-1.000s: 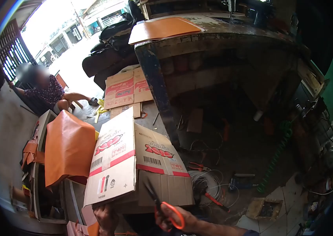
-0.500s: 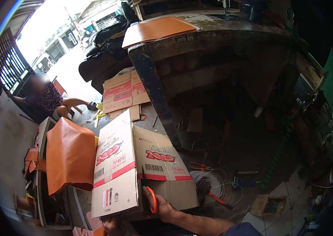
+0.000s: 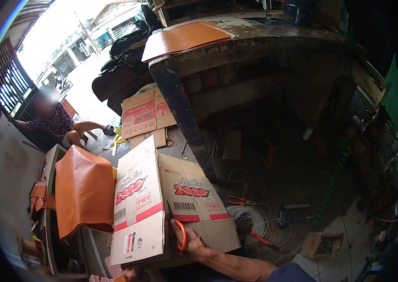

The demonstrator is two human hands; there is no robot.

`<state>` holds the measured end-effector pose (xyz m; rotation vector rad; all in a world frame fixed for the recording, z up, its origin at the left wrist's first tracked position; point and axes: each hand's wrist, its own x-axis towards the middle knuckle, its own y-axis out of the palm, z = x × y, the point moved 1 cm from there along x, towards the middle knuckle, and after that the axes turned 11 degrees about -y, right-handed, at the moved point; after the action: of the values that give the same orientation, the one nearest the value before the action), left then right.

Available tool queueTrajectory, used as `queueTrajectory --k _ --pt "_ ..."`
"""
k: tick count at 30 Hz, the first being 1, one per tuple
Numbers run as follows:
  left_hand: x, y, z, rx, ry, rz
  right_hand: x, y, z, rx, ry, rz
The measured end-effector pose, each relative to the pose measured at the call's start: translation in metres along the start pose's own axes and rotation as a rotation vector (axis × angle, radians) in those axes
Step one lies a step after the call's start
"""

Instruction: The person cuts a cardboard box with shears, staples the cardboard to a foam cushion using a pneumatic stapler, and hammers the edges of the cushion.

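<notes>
A printed cardboard box piece lies before me in two panels, the left panel (image 3: 138, 207) raised and the right panel (image 3: 192, 190) lying lower. In my right hand (image 3: 195, 245) is a pair of scissors with orange handles (image 3: 181, 237), its dark blades pointing up along the gap between the panels. My left hand (image 3: 134, 273) grips the near bottom edge of the left panel; the cardboard hides part of its fingers.
Orange sheet material (image 3: 84, 188) drapes over a frame at left. Another orange sheet (image 3: 185, 40) rests on the worn table (image 3: 255, 40). Red-handled pliers (image 3: 240, 201) and coiled wire (image 3: 250, 221) lie at right. A seated person (image 3: 55, 117) is by the doorway; more cardboard (image 3: 139, 115) lies beyond.
The view has shifted slightly. The cardboard's left panel has tilted a little, and the scissors have moved up slightly with my right hand. Both hands keep their holds.
</notes>
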<state>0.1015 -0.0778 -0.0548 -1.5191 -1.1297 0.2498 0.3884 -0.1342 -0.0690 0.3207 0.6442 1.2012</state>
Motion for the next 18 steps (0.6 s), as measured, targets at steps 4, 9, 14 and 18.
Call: queueTrajectory --k 4,9,14,18 --pt "-0.002 -0.005 -0.003 0.066 -0.048 0.072 0.008 -0.002 0.013 0.097 0.052 -0.081" --pt "0.022 -0.031 -0.043 0.142 -0.082 0.113 0.013 -0.002 0.026 0.108 0.071 -0.097" --pt "0.030 -0.037 -0.051 0.052 -0.060 0.084 0.023 -0.012 0.037 0.283 0.103 -0.047" --pt "0.035 -0.038 -0.054 -0.026 -0.035 0.068 0.023 -0.023 0.033 0.316 0.128 -0.003"
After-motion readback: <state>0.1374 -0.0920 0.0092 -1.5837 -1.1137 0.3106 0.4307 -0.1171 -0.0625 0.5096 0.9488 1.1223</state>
